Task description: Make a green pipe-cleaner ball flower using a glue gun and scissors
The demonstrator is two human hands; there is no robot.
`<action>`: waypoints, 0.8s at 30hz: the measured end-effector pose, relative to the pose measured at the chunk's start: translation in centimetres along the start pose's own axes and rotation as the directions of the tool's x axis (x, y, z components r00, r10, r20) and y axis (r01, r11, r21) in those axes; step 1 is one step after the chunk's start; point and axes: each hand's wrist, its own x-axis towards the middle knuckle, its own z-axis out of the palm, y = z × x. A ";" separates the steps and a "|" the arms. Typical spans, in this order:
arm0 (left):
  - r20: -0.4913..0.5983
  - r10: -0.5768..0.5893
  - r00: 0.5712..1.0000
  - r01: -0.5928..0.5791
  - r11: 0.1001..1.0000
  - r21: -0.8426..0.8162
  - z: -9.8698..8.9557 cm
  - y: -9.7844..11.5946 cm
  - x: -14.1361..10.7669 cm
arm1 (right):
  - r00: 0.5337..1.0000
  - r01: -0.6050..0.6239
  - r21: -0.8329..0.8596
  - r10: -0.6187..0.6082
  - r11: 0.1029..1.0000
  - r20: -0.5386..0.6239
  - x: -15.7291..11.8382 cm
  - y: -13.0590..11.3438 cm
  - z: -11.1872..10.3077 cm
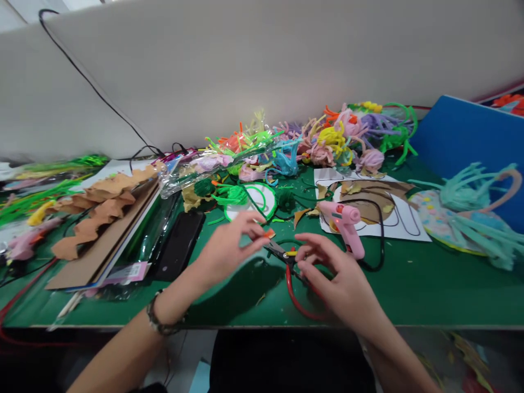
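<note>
My left hand [229, 245], with a braided bracelet at the wrist, pinches a small orange piece [269, 233] between thumb and fingertips. My right hand [331, 267] is curled, and a short yellow piece [291, 253] shows at its fingertips. Under and beside the right hand lie red-handled scissors [289, 273], their blades pointing toward the left hand; part of the handles is hidden. Just beyond the hands is a white disc with a green fuzzy rim [262, 199], carrying a bundle of green pipe cleaners [233, 195]. A pink glue gun [347, 224] lies right of the scissors.
Bundles of coloured pipe cleaners [331, 139] line the wall. At left are cardboard sheets [102, 240], crinkled brown paper [94, 218] and a black phone [180, 243]. At right are a decorated disc [442, 221], a white sheet [409, 226] and a blue board [466, 142].
</note>
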 end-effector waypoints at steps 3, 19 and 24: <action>0.133 0.339 0.931 -0.360 0.913 0.190 1.4 1.6 -0.3 | 0.997 -0.078 0.243 0.070 0.967 0.042 0.0 -0.1 0.4; 0.377 0.456 0.806 -0.491 0.871 -0.005 2.2 2.4 4.8 | 0.952 -0.143 0.696 0.291 0.704 -0.098 -0.1 1.0 -0.9; 0.359 0.212 0.909 -0.277 0.950 0.141 3.7 0.1 9.2 | 0.954 -0.042 0.453 0.171 0.890 -0.247 -1.0 0.6 -3.1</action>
